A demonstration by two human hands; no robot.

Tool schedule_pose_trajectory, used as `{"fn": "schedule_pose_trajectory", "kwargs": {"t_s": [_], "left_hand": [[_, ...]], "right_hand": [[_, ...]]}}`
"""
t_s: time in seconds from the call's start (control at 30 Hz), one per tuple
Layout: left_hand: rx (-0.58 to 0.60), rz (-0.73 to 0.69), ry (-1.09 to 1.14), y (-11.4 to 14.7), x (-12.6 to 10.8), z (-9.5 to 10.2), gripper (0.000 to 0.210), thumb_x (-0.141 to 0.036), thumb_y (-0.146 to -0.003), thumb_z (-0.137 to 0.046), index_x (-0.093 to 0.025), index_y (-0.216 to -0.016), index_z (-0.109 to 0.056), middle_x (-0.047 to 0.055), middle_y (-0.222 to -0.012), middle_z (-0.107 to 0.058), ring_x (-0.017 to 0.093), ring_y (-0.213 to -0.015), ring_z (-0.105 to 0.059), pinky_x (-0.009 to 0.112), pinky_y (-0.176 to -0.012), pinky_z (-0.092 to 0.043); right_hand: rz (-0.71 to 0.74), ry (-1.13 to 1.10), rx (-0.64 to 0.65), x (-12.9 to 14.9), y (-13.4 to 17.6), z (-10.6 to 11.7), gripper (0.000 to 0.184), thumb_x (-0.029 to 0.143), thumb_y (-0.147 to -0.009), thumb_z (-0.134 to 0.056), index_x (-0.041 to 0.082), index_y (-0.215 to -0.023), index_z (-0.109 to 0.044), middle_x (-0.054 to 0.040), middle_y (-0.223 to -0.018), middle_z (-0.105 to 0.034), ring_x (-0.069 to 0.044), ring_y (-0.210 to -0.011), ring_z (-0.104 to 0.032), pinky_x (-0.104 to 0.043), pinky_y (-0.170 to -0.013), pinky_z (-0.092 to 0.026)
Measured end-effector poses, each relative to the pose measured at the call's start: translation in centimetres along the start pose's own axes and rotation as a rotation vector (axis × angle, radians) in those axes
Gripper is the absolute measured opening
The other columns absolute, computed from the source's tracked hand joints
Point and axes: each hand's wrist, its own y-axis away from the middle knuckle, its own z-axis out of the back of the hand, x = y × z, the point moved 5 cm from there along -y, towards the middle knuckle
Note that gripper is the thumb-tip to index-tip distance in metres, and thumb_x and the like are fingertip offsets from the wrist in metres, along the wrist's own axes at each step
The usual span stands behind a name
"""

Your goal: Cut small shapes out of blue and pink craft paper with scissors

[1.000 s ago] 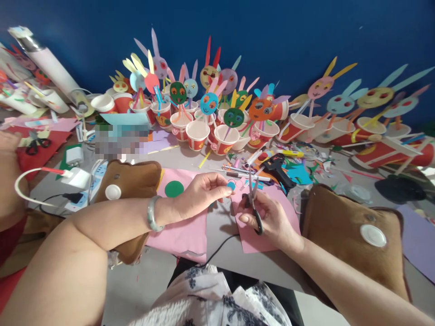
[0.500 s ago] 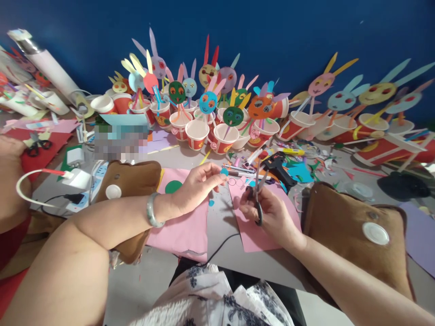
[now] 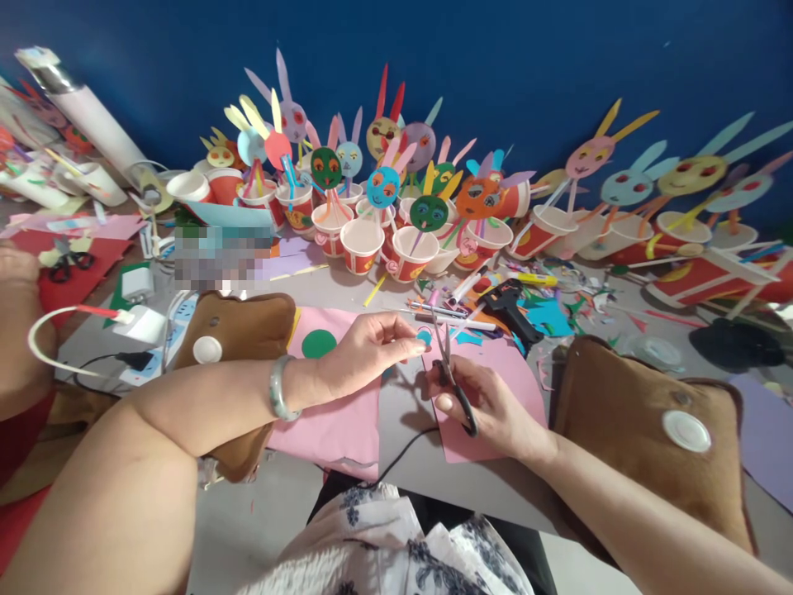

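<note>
Blue disc (image 3: 424, 337) pinched in the left hand (image 3: 365, 354), open-bladed scissors (image 3: 445, 366) close by, gripped in the right hand (image 3: 496, 409).

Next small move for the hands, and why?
Probably bring the scissors to the edge of the blue piece: the right hand holds them with blades parted beside it, while the left hand pinches the piece.

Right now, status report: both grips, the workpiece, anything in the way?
Left grip: pinching small blue piece. Right grip: holding open scissors. Nothing seen blocking between piece and scissors; black glue gun lies beyond.
</note>
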Motion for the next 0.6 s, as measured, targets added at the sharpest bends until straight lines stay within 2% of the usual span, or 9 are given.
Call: {"fn": "schedule_pose_trajectory", "kwargs": {"t_s": [0.2,0.37,0.6], "left_hand": [[0.005,0.028,0.035,-0.04,0.43,-0.16,0.015,-0.027,-0.08,-0.07,-0.014,-0.078,-0.063,0.002,-0.076,-0.064,0.011,-0.074,-0.057,0.025,-0.069,-0.045],[0.032,0.047,0.058,0.0,0.83,-0.35,0.015,-0.026,-0.079,-0.07,-0.014,-0.076,-0.062,0.001,-0.073,-0.062,0.01,-0.071,-0.056,0.025,-0.067,-0.044],[0.03,0.047,0.021,0.09,0.49,-0.41,0.012,-0.023,-0.079,-0.069,-0.014,-0.075,-0.062,0.0,-0.07,-0.061,0.01,-0.067,-0.054,0.025,-0.064,-0.042]], "right_hand": [[0.004,0.035,0.012,0.36,-0.03,-0.43,0.04,0.057,-0.079,-0.069,0.018,-0.078,-0.061,-0.0027,-0.066,-0.065,-0.016,-0.06,-0.056,-0.028,-0.057,-0.048],[-0.031,-0.008,0.02,0.29,-0.07,-0.66,0.046,0.062,-0.075,-0.071,0.017,-0.073,-0.058,-0.0016,-0.064,-0.063,-0.014,-0.058,-0.054,-0.026,-0.053,-0.046],[-0.103,-0.131,0.015,-0.02,0.04,-0.99,0.052,0.065,-0.068,-0.077,0.017,-0.072,-0.057,-0.0016,-0.064,-0.061,-0.013,-0.056,-0.055,-0.026,-0.049,-0.05]]}}
